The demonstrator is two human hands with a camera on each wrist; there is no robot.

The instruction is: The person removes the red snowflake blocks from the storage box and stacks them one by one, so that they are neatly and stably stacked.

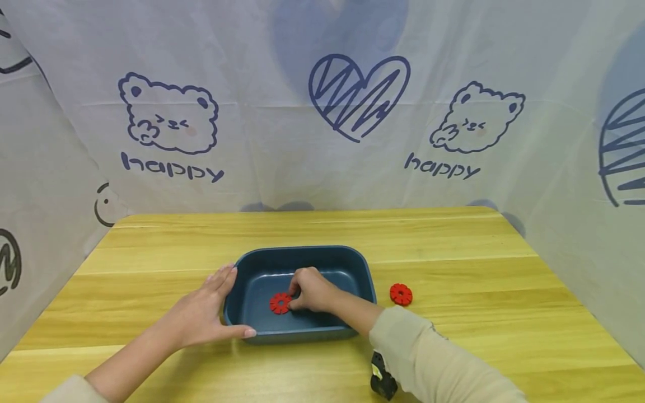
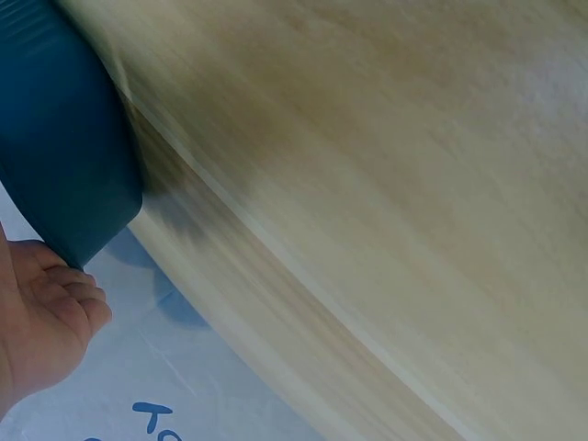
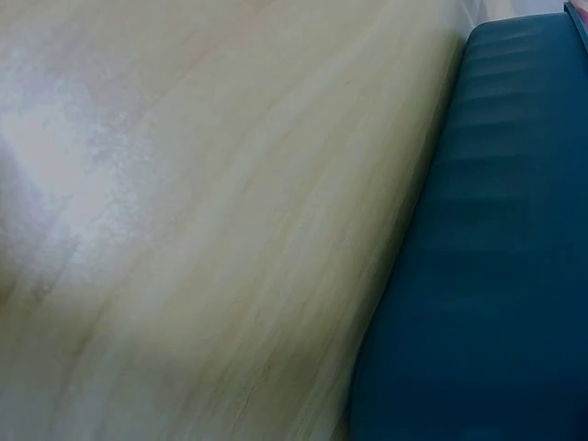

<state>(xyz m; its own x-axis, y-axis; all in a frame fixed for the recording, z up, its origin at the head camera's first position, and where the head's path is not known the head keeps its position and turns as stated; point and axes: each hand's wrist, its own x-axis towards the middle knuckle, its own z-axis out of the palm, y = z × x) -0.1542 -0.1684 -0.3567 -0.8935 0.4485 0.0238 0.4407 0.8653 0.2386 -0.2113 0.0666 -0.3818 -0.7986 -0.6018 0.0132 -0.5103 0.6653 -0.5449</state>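
A dark blue rectangular container (image 1: 299, 336) stands on the wooden table. My left hand (image 1: 204, 313) grips its left front corner, thumb along the front wall and fingers against the left side. In the left wrist view, bent fingers (image 2: 73, 294) meet the container's edge (image 2: 78, 138). Inside the container, my right hand (image 1: 312, 291) pinches the right edge of a red notched disc (image 1: 280, 303) between thumb and fingers, close over the floor. The right wrist view shows only the container's outer wall (image 3: 487, 239) and table, with my right hand hidden.
Another red notched disc (image 1: 401, 294), perhaps several stacked, lies on the table (image 1: 453, 246) right of the container. A black object with a yellow patch (image 1: 383, 378) shows beside my right sleeve (image 1: 428, 352). A printed cloth (image 1: 282, 129) hangs behind the table and along both sides.
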